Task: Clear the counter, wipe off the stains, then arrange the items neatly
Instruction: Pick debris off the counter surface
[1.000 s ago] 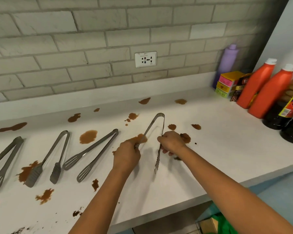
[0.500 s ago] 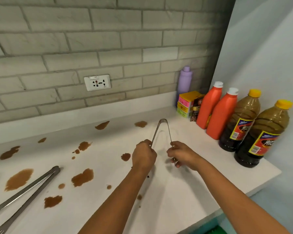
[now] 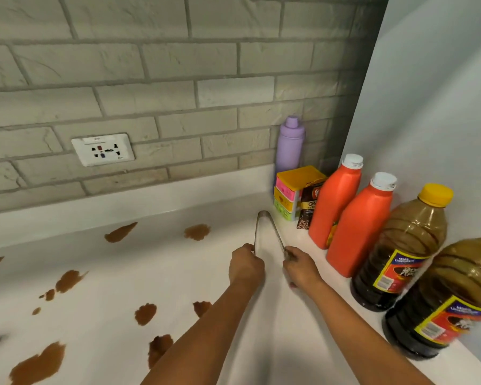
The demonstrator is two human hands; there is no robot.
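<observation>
- Left hand and right hand are each gripping one arm of the tongs, carrying them towards the worktop's right end.
- Bottles are lining that edge, probably freeing the stains for wiping.

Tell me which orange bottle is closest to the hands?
The front orange bottle, beside the brown bottle. It stands nearer the right hand than the back orange bottle by the coffee packet.
</observation>
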